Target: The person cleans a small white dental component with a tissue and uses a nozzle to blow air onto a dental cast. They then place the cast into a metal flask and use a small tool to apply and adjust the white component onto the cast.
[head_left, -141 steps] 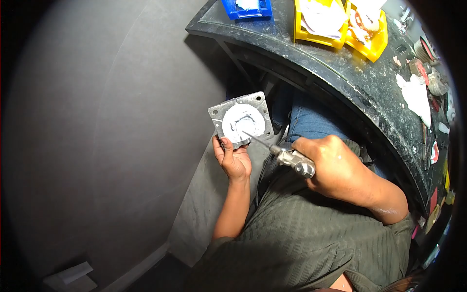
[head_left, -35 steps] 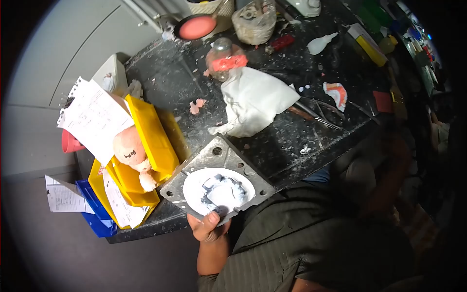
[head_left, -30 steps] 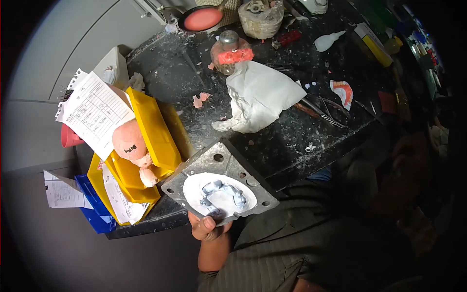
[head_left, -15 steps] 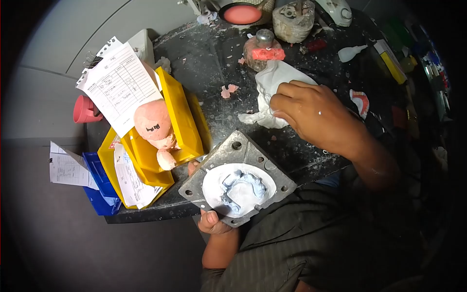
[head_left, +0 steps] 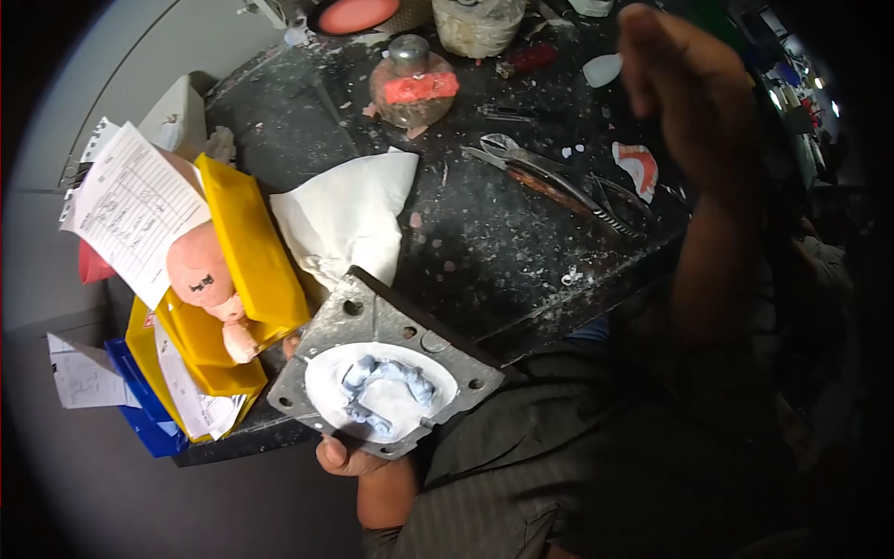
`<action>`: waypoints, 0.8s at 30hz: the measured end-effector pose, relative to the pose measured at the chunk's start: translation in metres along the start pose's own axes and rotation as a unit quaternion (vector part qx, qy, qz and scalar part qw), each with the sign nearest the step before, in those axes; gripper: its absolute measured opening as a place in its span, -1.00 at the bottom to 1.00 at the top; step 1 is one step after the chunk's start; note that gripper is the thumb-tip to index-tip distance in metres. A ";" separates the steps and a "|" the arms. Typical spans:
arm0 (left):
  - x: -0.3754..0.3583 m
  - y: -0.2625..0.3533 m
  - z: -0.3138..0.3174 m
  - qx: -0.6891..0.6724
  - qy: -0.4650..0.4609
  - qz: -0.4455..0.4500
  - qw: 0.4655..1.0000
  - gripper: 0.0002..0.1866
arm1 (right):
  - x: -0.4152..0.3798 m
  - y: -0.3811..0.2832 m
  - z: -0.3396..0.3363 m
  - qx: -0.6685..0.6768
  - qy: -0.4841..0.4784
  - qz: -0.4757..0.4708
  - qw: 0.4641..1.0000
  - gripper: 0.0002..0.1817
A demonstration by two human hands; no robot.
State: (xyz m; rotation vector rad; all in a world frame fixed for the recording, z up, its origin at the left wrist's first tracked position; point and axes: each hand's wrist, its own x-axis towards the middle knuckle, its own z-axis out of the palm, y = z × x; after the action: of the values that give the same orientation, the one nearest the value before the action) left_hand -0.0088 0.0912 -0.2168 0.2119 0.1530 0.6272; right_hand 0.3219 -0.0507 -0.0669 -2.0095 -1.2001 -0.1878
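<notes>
My left hand (head_left: pixel 346 456) grips a square grey metal flask plate (head_left: pixel 321 321) from below, its thumb at the near edge. White plaster (head_left: pixel 321 391) fills the round middle of the plate, with a blue dental arch (head_left: pixel 421 384) set in it. A white cloth (head_left: pixel 349 210) lies just behind the plate, its lower end against the plate's far corner. My right hand (head_left: pixel 689 88) is raised over the right side of the table, dim and blurred. Whether its fingers hold anything is hidden.
Yellow bins (head_left: pixel 244 252) with papers and a pink lump (head_left: pixel 197 265) stand left, beside a blue bin (head_left: pixel 140 401). Pliers (head_left: pixel 549 182), a pink-and-white denture piece (head_left: pixel 637 170), a red-banded round block (head_left: pixel 413 88) and a plaster-crusted bowl (head_left: pixel 480 26) are on the black table.
My right hand has let go of the cloth and moved away to the right. The cloth now lies further left, spread behind the plate, and the pliers are uncovered. The camera view has shifted.
</notes>
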 end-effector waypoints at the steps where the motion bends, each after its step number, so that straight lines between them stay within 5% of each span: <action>1: 0.001 0.002 0.000 -0.002 -0.004 -0.003 1.000 0.29 | 0.001 0.007 -0.011 -0.073 0.033 0.054 0.995 -0.53; 4: -0.003 0.001 0.001 -0.001 0.000 -0.008 1.000 0.29 | -0.014 0.035 -0.009 -0.023 -0.015 0.016 0.999 -0.81; 5: -0.003 0.001 0.001 0.001 0.000 -0.007 1.000 0.29 | -0.023 0.034 -0.016 -0.052 -0.091 0.131 0.986 -0.87; 6: -0.003 0.000 0.002 0.005 0.002 -0.009 1.000 0.29 | -0.025 0.038 -0.013 -0.055 -0.093 0.133 0.985 -0.87; 8: -0.003 -0.003 0.004 0.015 0.001 -0.009 1.000 0.28 | -0.034 0.048 0.003 -0.127 -0.133 -0.005 0.983 -0.93; 24: 0.012 -0.007 0.031 0.180 0.087 -0.017 0.980 0.28 | -0.033 0.041 0.025 -0.115 -0.149 0.006 0.982 -0.89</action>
State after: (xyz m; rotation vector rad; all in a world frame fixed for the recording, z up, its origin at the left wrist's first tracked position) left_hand 0.0111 0.0882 -0.1895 0.5037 0.4395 0.5799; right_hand 0.3304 -0.0668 -0.1227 -2.3055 -1.4033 -0.0192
